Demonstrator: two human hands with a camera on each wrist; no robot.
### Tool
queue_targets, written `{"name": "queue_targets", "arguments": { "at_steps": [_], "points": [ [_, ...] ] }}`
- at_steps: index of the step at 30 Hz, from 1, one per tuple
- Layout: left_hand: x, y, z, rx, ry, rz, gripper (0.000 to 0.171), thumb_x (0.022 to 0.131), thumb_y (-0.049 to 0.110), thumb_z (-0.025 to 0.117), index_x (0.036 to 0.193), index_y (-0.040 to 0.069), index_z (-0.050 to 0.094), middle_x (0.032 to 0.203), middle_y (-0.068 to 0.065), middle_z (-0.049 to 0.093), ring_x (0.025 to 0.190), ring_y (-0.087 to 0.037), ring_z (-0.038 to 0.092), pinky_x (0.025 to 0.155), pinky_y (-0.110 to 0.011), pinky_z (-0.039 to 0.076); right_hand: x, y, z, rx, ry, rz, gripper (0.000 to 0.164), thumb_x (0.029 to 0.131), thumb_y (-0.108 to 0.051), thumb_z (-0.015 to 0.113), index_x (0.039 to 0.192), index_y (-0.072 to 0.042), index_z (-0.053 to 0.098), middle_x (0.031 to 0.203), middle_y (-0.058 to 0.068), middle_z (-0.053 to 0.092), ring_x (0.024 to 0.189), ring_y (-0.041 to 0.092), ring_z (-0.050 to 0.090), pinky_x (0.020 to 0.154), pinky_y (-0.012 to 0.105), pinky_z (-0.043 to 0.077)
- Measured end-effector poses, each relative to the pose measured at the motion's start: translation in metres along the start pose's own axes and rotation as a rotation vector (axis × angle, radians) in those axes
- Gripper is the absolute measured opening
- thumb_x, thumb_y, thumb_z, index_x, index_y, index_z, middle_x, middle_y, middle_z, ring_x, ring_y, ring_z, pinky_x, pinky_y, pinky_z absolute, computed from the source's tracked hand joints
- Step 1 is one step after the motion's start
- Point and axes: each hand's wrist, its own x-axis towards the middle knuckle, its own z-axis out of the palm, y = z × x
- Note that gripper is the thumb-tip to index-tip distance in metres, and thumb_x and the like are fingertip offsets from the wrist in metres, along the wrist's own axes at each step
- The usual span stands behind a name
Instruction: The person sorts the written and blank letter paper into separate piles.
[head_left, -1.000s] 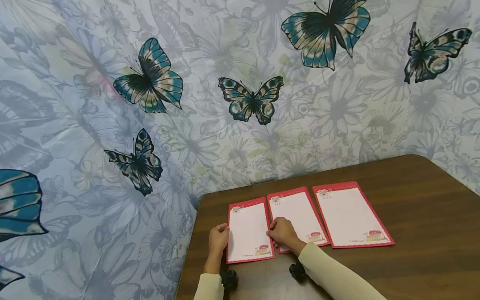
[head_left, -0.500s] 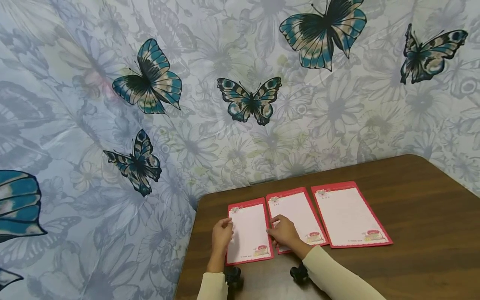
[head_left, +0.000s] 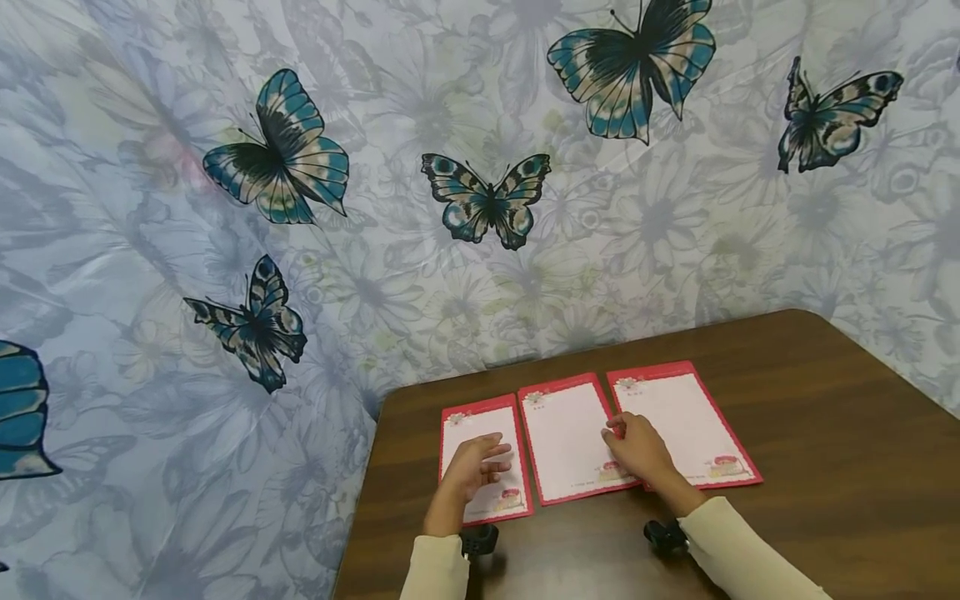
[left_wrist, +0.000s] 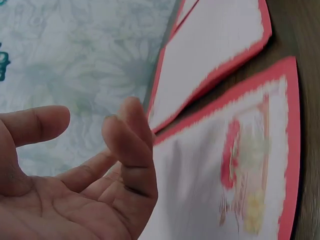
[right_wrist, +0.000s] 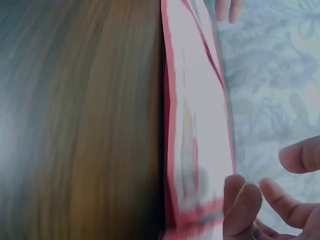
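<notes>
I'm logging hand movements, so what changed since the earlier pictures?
The right hand moved right, from the right edge of the left card to that of the middle card. The left hand moved right too, from the left card's left edge to over its face. Those two cards and the right card stayed put.

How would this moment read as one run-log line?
left hand: over leftmost red-bordered white rectangular paper, empty | right hand: at right edge of middle paper, contact unclear | rightmost paper: on brown wooden table
</notes>
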Motion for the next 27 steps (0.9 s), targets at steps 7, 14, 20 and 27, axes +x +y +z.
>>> {"name": "queue_targets", "arguments": {
  "at_steps": [7,14,20,27],
  "points": [
    [0.006,0.007,0.023,0.008,-0.065,-0.030,0.054,0.103,0.031,0.048,0.146,-0.002,0.040,0.140,-0.027,0.052,0.085,-0.021,0.070,0.064,-0.025,0.054,-0.001,0.010,-0.012,-0.030,-0.077,0.010,0.038,0.093,-0.026,0.063,0.115,0.005,0.061,0.104,0.017,0.067,0.092,0.027,0.063,0.085,0.049,0.053],
    [0.010,0.005,0.039,0.025,-0.072,-0.060,0.052,0.101,0.029,0.051,0.143,0.000,0.043,0.141,-0.025,0.050,0.076,-0.017,0.067,0.061,-0.025,0.052,-0.002,0.015,-0.011,-0.019,-0.090,0.027,0.039,0.093,-0.027,0.062,0.115,0.005,0.060,0.105,0.017,0.067,0.082,0.021,0.062,0.077,0.043,0.054],
    [0.011,0.007,0.045,0.013,-0.054,-0.072,0.050,0.100,0.027,0.053,0.142,0.001,0.044,0.138,-0.023,0.053,0.072,-0.014,0.065,0.059,-0.024,0.050,-0.002,0.016,-0.008,-0.020,-0.074,0.047,0.038,0.092,-0.027,0.061,0.116,0.003,0.061,0.108,0.018,0.067,0.078,0.019,0.059,0.072,0.040,0.053],
    [0.014,0.005,0.049,0.005,-0.047,-0.060,0.054,0.100,0.026,0.053,0.145,0.000,0.040,0.139,-0.025,0.051,0.068,-0.012,0.063,0.057,-0.023,0.049,-0.003,0.012,-0.008,-0.026,-0.066,0.065,0.038,0.093,-0.027,0.061,0.117,0.003,0.061,0.110,0.019,0.067,0.089,0.025,0.062,0.088,0.051,0.051]
  ]
}}
